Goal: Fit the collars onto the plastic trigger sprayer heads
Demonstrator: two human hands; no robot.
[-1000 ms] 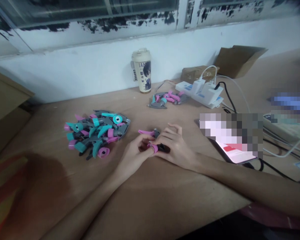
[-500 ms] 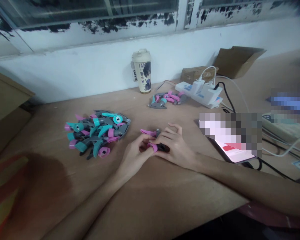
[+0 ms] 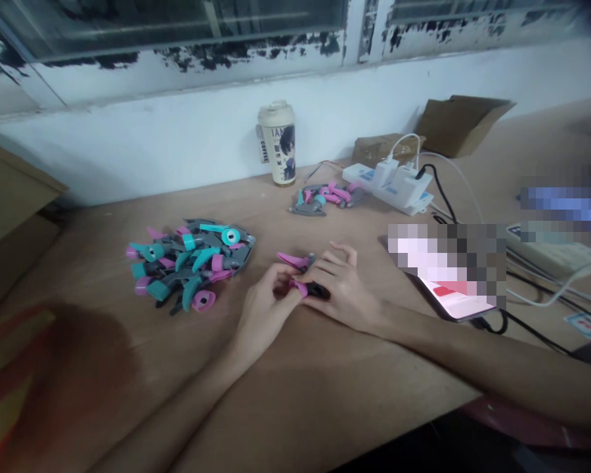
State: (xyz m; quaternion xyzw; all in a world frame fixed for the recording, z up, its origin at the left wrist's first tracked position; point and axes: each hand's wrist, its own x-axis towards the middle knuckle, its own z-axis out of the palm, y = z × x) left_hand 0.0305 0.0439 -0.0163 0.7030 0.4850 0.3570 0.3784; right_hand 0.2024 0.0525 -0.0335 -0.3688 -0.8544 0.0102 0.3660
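Observation:
Close together over the middle of the table, both my hands grip one small pink and dark grey plastic piece. My left hand pinches its pink end between thumb and fingers. From the other side, my right hand curls round the dark part, its little finger sticking out. Fingers cover much of the piece. Just beyond them a pink blade-shaped part points left; whether it joins the held piece I cannot tell. To the left lies a heap of teal, pink and grey plastic parts.
A smaller pile of similar parts lies near a white power strip. A coffee tumbler stands by the wall. On the right are a lit phone, cables and a white box. Brown cardboard sits behind.
The view has shifted slightly, so things on the right appear a little further left. Both hands keep their hold on the plastic piece, with barely any finger movement.

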